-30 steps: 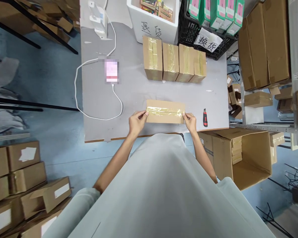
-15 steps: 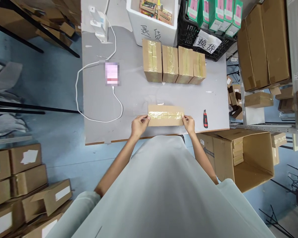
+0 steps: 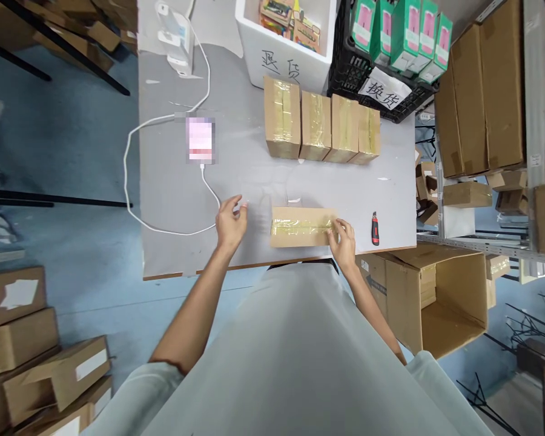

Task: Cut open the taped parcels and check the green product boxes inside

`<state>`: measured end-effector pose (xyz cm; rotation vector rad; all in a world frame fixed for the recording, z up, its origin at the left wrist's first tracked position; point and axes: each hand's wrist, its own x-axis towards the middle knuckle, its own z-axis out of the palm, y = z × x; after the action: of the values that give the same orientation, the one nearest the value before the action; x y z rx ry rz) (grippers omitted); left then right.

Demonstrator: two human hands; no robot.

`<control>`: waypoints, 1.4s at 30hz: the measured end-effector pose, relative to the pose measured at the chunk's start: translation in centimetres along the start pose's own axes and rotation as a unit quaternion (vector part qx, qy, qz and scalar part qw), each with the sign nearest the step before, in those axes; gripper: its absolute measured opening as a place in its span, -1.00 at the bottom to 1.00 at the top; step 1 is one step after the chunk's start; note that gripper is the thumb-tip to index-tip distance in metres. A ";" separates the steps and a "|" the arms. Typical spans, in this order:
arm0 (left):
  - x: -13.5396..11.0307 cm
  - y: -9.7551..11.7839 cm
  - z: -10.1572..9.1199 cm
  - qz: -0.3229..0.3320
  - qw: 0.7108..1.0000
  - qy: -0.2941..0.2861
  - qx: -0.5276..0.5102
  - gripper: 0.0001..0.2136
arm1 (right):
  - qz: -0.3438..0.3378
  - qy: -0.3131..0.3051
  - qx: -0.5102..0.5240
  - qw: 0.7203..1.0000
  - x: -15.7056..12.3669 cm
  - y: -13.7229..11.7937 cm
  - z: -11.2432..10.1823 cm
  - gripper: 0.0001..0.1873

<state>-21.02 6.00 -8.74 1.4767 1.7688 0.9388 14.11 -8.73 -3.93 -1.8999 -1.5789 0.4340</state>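
A flat cardboard box [image 3: 302, 226] sealed with a clear tape strip lies near the front edge of the grey table [image 3: 254, 181]. My right hand [image 3: 343, 241] rests on the box's right end, fingers curled on the tape and cardboard. My left hand [image 3: 231, 219] hovers over the table to the left of the box, apart from it, fingers loosely curled with nothing visible in them. A white cable [image 3: 172, 229] runs just left of that hand.
Several taped boxes [image 3: 320, 124] stand in a row at the back. A red utility knife [image 3: 375, 227] lies right of the flat box. A phone [image 3: 200, 140] charges at left. A white bin [image 3: 288, 42], a black crate [image 3: 390, 91] and an open carton [image 3: 440, 297] surround the table.
My left hand has let go of the box's left end and moved left, away from it. The right hand stays on the right end.
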 end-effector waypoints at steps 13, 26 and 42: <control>16.7 -2.1 -3.0 0.021 0.988 -0.009 0.155 -0.38 | -0.128 -0.101 -0.013 0.986 0.7 -4.8 4.0 -0.58; 25.9 -2.6 -3.2 -0.009 0.955 -0.099 0.280 -0.22 | -0.148 -0.088 0.011 0.985 1.8 -5.6 4.0 -0.41; 25.1 -1.4 -2.3 -0.044 0.957 -0.151 0.244 -0.27 | -0.057 -0.091 0.019 0.994 -0.3 -4.5 1.8 -0.54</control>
<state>-27.72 30.36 -9.41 1.7109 1.8913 0.2109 9.49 -8.15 -2.43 -1.7720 -1.7732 0.5966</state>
